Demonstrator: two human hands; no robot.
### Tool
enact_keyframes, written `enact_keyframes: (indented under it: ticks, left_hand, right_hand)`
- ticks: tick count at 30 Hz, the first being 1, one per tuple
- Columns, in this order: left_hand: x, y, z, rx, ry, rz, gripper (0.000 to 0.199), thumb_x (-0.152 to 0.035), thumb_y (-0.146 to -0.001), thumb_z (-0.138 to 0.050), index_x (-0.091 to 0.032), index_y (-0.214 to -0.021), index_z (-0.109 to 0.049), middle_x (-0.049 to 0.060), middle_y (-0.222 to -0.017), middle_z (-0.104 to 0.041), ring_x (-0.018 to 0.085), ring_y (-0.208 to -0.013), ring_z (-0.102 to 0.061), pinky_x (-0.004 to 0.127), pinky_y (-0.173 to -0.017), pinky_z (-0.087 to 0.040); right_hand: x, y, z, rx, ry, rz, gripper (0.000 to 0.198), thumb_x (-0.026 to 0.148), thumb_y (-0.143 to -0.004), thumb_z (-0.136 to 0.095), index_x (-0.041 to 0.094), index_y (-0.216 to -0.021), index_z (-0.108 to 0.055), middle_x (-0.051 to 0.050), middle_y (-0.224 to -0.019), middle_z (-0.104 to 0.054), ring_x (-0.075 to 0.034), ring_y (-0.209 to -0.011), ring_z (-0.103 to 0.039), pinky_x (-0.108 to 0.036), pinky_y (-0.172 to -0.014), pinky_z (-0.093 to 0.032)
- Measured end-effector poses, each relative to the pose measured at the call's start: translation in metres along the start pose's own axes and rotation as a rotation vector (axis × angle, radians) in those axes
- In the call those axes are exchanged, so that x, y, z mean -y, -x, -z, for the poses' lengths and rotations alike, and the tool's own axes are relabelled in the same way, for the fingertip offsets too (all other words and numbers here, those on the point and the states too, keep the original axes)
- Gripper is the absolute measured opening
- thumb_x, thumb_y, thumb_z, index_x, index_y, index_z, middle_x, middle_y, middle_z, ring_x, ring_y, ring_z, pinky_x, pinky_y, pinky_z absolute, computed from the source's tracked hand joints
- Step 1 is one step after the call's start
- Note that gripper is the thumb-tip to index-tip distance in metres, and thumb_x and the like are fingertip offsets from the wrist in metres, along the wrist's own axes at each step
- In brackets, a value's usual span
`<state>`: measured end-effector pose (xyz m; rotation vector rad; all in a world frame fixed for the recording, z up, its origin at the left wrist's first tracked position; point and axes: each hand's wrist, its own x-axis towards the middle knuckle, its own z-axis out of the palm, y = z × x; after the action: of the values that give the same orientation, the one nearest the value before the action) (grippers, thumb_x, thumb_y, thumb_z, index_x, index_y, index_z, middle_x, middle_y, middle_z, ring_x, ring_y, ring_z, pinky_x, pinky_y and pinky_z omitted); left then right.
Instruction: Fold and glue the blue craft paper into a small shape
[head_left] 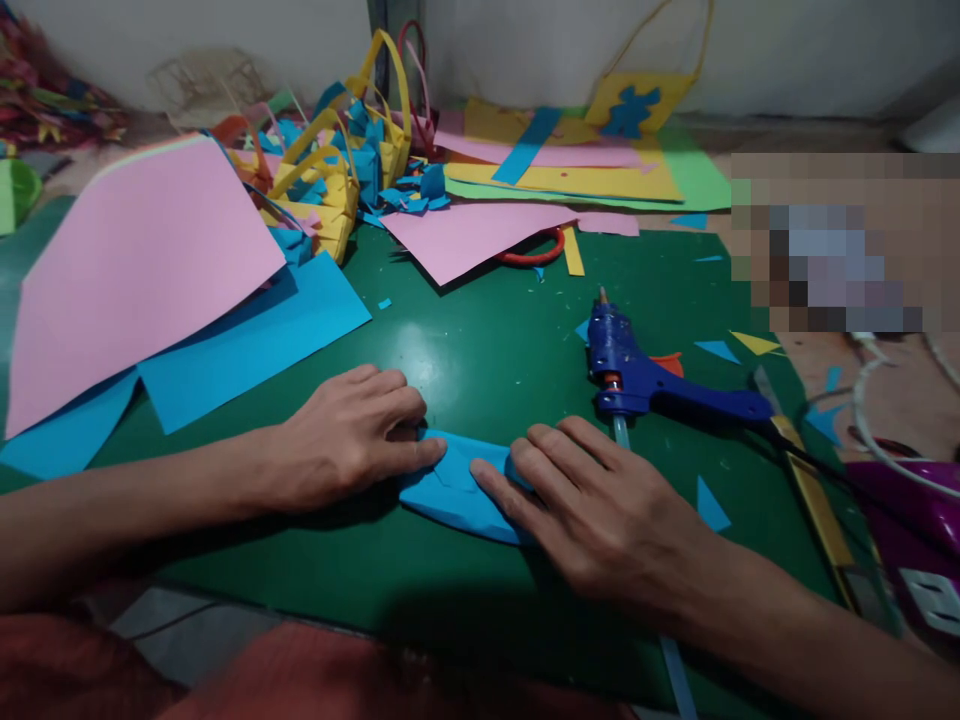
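Note:
A folded piece of blue paper lies on the green tabletop close to the front edge, with crease lines showing on it. My left hand holds its left end, thumb on top and fingers curled over the far edge. At the right end, my right hand grips the same paper, its thumb laid on the upper face and the other fingers bent round the far side. Parts of the paper under both hands are hidden. Beyond my right hand lies a blue glue gun with a glue stick in its rear.
Pink sheets and a blue sheet lie at left. Small paper baskets and stacked coloured paper stand behind. Red-handled scissors lie partly under pink paper. A yellow cutter and cables are at right.

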<state>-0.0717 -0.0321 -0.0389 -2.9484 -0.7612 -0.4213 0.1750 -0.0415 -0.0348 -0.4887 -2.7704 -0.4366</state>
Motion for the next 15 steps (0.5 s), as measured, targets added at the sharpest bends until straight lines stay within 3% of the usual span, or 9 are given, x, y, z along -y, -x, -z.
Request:
enact_keyframes:
  ticks: [4,7,10,15]
  left_hand:
    - [-0.02,0.006,0.01,-0.057,-0.045,0.027,0.027,-0.019,-0.092,-0.036,-0.013,-0.097,-0.062,0.008,-0.075,-0.062,0.015,-0.061,-0.048,0.029,-0.052,-0.036]
    - [-0.04,0.006,0.011,-0.076,0.009,-0.025,0.027,-0.024,-0.09,-0.042,-0.011,-0.105,-0.061,0.011,-0.096,-0.066,0.02,-0.086,-0.058,0.031,-0.064,-0.048]
    - [-0.054,0.004,0.006,-0.079,0.015,0.011,0.038,-0.037,-0.088,-0.047,-0.007,-0.106,-0.062,0.014,-0.111,-0.064,0.028,-0.108,-0.056,0.038,-0.084,-0.051]
    - [-0.061,0.004,-0.003,-0.038,0.001,0.052,0.033,-0.022,-0.086,-0.044,-0.006,-0.107,-0.063,0.013,-0.112,-0.066,0.03,-0.107,-0.059,0.037,-0.083,-0.055]
  right_hand:
    - [0.002,0.001,-0.002,-0.008,-0.02,-0.028,0.035,0.01,-0.09,-0.032,0.013,-0.097,-0.067,-0.008,-0.075,-0.066,-0.021,-0.077,-0.055,-0.037,-0.071,-0.041]
    - [0.003,0.0,-0.003,0.009,-0.044,-0.053,0.037,0.01,-0.09,-0.03,0.014,-0.097,-0.067,-0.007,-0.076,-0.066,-0.021,-0.078,-0.056,-0.038,-0.074,-0.04]
    - [0.003,0.0,-0.004,0.02,-0.052,-0.072,0.039,0.01,-0.089,-0.029,0.014,-0.098,-0.067,-0.007,-0.076,-0.066,-0.021,-0.077,-0.055,-0.038,-0.075,-0.04]
    - [0.003,0.005,-0.006,0.02,-0.085,-0.08,0.04,0.011,-0.088,-0.027,0.014,-0.104,-0.064,-0.009,-0.081,-0.066,-0.023,-0.081,-0.055,-0.04,-0.078,-0.039]
